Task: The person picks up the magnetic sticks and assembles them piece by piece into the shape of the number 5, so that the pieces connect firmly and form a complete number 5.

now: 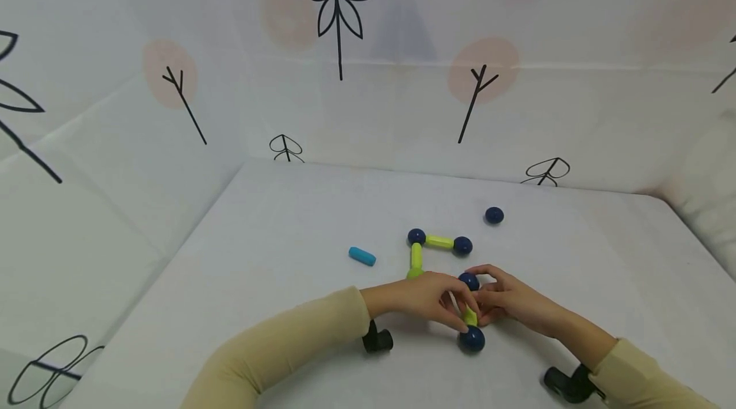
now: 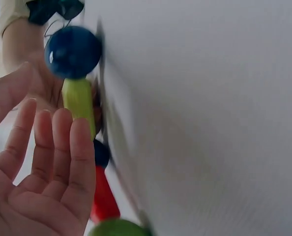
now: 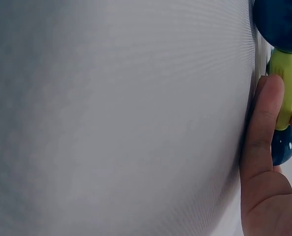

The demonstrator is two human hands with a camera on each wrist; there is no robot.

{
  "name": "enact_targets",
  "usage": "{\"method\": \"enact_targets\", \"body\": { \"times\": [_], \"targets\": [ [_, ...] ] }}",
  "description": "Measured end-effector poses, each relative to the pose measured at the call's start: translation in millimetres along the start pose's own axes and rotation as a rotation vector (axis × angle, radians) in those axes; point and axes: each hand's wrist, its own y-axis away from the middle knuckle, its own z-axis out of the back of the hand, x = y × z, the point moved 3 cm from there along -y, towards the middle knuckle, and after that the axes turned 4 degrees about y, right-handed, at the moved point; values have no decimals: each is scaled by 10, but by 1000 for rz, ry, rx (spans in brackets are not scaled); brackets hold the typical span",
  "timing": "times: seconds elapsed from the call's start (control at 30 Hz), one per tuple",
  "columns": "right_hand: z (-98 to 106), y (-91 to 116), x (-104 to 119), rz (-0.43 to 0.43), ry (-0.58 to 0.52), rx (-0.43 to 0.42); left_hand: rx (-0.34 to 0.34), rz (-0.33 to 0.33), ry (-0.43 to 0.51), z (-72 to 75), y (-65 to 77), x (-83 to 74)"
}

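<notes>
My right hand [image 1: 514, 300] pinches a yellow-green rod [image 3: 285, 88] between thumb and fingers. A dark blue ball [image 1: 472, 339] sits on the rod's near end, another blue ball [image 1: 468, 281] at its far end. Close beside them is my left hand [image 1: 431, 297], its fingers extended and the thumb held apart in the left wrist view. That thumb comes near the front ball; whether it touches cannot be told. Beyond the far ball, a red rod [image 2: 104, 196] leads to a green ball [image 2: 119, 228]. The head view has the red rod hidden behind the left hand.
Behind the hands, two yellow-green rods [image 1: 439, 241] join blue balls [image 1: 416, 236] in an L shape reaching the green ball. A loose blue ball [image 1: 494, 215] lies back right, a light blue rod [image 1: 362, 256] to the left. Patterned cloth walls [image 1: 397, 108] surround the white table [image 1: 299, 217].
</notes>
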Motion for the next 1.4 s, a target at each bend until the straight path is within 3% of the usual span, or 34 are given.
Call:
{"method": "enact_targets", "body": {
  "times": [0.2,0.4,0.6,0.83,1.17,1.4],
  "targets": [
    [-4,1,-3,-16,5,-9,-74,-42,8,163,0,9],
    [-17,-1,-5,-36,16,-26,-155,3,-48,331,21,42],
    [-18,5,-1,-51,30,-41,-238,39,-7,514,123,117],
    [-11,10,3,-40,22,-26,-312,-3,-1,730,252,244],
    [-13,12,-5,-58,24,-49,-381,56,-32,930,444,385],
    [-10,8,-11,-47,31,-44,-412,125,-119,1034,574,517]
  ]
}}
